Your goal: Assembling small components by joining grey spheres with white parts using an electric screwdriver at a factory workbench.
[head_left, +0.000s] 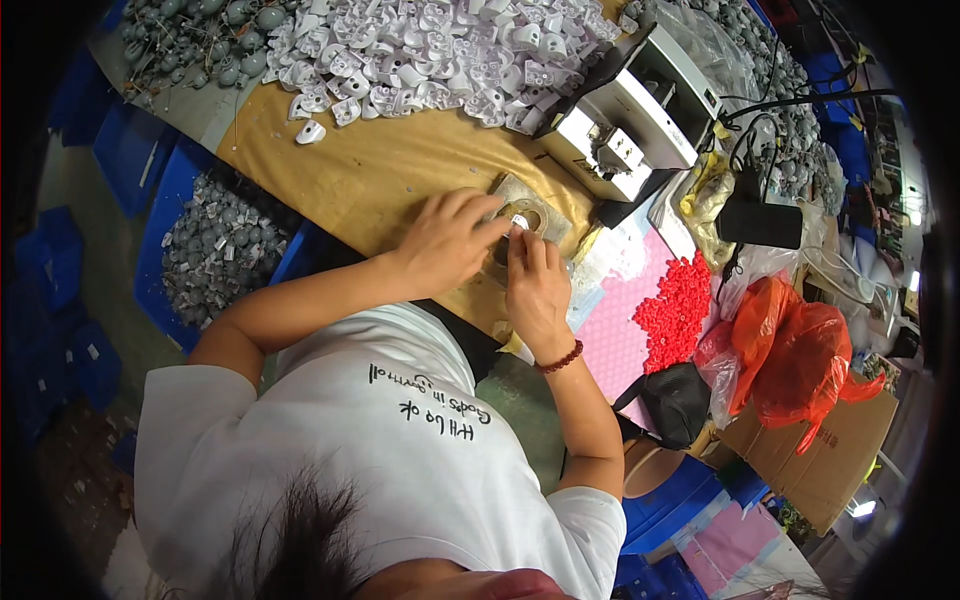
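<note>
Both my hands meet over a squarish grey block [560, 222] with a round ring-shaped recess on the table. A small white plastic part [519, 221] sits between my fingertips at that recess. My right hand [538, 290], with a dark red beaded bracelet at the wrist, pinches this part with thumb and forefinger. From the left, my left hand [445, 240] reaches in with bent fingers, its tips close beside the part. What those left fingers grip is hidden.
White plastic pieces [420, 60] heap at the back, beside grey round parts [215, 45]. A white-and-grey machine [640, 110] stands right of the block. Red small parts [672, 315] lie on pink sheeting at right, near red plastic bags [790, 350]. A blue bin [155, 255] holds grey parts at left.
</note>
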The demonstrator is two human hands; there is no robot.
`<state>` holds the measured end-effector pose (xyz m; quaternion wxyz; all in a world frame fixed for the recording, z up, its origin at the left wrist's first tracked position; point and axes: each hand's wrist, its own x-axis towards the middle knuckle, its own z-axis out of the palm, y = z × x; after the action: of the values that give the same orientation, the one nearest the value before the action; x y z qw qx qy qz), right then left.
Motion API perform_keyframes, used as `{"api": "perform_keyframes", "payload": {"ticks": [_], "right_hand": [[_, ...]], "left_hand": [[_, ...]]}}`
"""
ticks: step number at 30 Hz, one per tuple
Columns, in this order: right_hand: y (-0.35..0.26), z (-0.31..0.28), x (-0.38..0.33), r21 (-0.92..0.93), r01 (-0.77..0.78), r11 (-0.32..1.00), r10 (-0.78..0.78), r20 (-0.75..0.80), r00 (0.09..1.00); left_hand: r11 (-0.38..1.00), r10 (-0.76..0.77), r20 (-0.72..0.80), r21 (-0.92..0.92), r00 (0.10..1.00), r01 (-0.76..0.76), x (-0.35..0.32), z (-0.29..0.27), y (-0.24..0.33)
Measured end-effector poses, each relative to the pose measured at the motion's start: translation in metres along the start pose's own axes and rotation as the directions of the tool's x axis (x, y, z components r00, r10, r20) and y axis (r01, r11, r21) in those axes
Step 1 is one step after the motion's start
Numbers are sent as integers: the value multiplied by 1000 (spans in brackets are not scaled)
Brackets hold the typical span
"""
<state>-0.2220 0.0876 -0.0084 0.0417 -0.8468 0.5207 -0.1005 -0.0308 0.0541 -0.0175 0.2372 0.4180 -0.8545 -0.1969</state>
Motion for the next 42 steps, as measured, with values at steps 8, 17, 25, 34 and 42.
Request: {"api": "perform_keyframes", "payload": {"ticks": [8,17,25,34,42], "right_hand": [[67,-16,-34,702,-276,657,415,-31,909],[58,10,-44,371,-186,910,253,-140,957],[57,12,-20,986,-57,-158,596,141,791],[49,-2,14,888,-433,156,399,344,850],[35,13,16,712,-355,606,461,49,886]], "left_hand": [[977,126,73,162,989,-137,7,20,1],[973,164,99,146,981,-178,10,19,-4],[965,218,30,144,976,-220,13,16,-6],[974,220,109,22,969,-224,15,14,-16],[979,203,123,-18,971,-202,18,12,-16]]}}
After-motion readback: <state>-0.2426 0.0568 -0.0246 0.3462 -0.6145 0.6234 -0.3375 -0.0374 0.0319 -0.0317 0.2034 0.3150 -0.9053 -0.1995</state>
